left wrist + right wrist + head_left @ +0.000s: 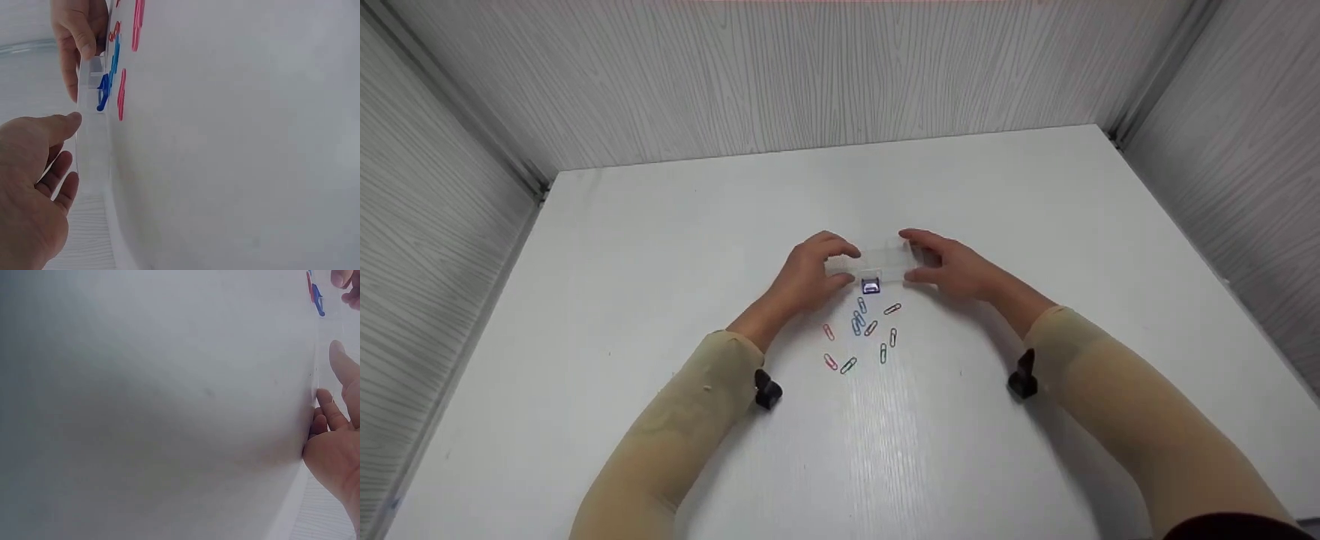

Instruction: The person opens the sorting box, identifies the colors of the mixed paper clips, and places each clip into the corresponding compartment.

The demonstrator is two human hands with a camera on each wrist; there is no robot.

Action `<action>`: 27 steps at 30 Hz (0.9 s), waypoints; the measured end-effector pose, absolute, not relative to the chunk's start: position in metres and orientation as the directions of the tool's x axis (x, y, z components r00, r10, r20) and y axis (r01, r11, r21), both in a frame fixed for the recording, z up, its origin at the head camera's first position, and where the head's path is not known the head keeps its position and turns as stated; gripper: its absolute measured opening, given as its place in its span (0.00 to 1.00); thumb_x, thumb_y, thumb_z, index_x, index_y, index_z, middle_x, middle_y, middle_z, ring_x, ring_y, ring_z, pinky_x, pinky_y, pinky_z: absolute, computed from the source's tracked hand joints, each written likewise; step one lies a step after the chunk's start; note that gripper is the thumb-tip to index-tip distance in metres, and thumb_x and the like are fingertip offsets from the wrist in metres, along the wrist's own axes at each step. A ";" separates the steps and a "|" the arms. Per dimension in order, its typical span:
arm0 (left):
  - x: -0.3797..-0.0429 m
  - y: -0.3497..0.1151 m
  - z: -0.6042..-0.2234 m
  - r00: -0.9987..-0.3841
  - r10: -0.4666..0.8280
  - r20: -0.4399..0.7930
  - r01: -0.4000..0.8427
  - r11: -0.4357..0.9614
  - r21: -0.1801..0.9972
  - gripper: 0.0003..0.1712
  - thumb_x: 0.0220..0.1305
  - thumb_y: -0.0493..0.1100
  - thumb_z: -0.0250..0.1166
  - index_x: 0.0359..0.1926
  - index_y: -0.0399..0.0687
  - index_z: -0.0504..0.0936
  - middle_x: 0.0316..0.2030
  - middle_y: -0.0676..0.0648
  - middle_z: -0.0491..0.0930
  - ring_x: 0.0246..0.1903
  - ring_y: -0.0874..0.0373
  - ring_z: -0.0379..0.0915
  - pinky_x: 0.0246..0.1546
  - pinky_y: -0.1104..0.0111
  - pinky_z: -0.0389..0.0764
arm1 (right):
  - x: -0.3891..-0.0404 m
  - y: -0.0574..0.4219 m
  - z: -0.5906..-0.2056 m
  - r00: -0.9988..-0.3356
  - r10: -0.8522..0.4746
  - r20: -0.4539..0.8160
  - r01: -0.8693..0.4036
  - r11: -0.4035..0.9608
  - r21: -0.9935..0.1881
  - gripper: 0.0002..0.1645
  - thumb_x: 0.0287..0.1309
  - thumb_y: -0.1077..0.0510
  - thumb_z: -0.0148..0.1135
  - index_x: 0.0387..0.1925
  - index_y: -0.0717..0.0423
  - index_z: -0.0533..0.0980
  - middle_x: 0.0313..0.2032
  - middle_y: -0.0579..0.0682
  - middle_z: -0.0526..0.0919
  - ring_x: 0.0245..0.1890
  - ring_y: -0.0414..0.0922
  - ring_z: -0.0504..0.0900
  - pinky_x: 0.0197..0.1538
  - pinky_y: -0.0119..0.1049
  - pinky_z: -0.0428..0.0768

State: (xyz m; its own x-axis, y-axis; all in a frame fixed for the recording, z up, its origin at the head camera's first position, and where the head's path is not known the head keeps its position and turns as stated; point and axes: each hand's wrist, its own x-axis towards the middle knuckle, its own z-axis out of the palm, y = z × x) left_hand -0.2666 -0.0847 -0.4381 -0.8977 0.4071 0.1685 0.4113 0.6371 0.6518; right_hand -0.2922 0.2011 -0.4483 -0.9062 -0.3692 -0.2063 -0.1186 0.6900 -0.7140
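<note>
Left grip (808, 274) and right grip (957, 268) curled round opposite ends of a clear box (885, 259), paper clips (859, 319) nearby.

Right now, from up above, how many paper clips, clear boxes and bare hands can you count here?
Paper clips: 10, though some blue ones overlap
Clear box: 1
Hands: 2, the left hand and the right hand
Total: 13

Smooth clear plastic for the box (889, 259), glossy plastic for its clasp (871, 286), soft sheen on the tabletop (900, 450).
</note>
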 end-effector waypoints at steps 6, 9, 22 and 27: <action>-0.271 -0.097 -0.438 -0.915 0.383 0.127 0.365 0.651 0.666 0.25 0.68 0.45 0.74 0.65 0.50 0.83 0.69 0.50 0.75 0.72 0.51 0.66 0.74 0.57 0.64 | -0.292 0.201 -0.450 -0.908 -0.367 -0.203 -0.112 0.679 -0.725 0.46 0.69 0.43 0.71 0.81 0.26 0.60 0.82 0.43 0.57 0.82 0.46 0.52 0.80 0.49 0.52; -0.274 -0.101 -0.439 -0.927 0.367 0.081 0.320 0.657 0.683 0.30 0.67 0.48 0.75 0.69 0.52 0.81 0.74 0.50 0.70 0.76 0.50 0.61 0.76 0.54 0.61 | -0.290 0.201 -0.451 -0.909 -0.364 -0.201 -0.107 0.673 -0.732 0.46 0.69 0.44 0.71 0.81 0.26 0.60 0.82 0.43 0.57 0.83 0.46 0.51 0.81 0.48 0.51; -0.275 -0.112 -0.448 -0.938 0.347 -0.021 0.223 0.648 0.728 0.36 0.65 0.49 0.77 0.73 0.55 0.77 0.75 0.52 0.69 0.76 0.52 0.62 0.73 0.56 0.66 | -0.289 0.200 -0.452 -0.901 -0.392 -0.185 -0.124 0.642 -0.756 0.47 0.69 0.46 0.72 0.82 0.32 0.60 0.81 0.44 0.59 0.83 0.44 0.51 0.81 0.45 0.50; -0.273 -0.113 -0.448 -0.939 0.343 -0.021 0.220 0.648 0.730 0.36 0.65 0.48 0.77 0.72 0.55 0.78 0.75 0.52 0.70 0.75 0.52 0.62 0.73 0.56 0.67 | -0.289 0.199 -0.453 -0.900 -0.391 -0.191 -0.123 0.649 -0.750 0.47 0.69 0.44 0.72 0.82 0.30 0.60 0.82 0.43 0.58 0.83 0.45 0.51 0.81 0.46 0.50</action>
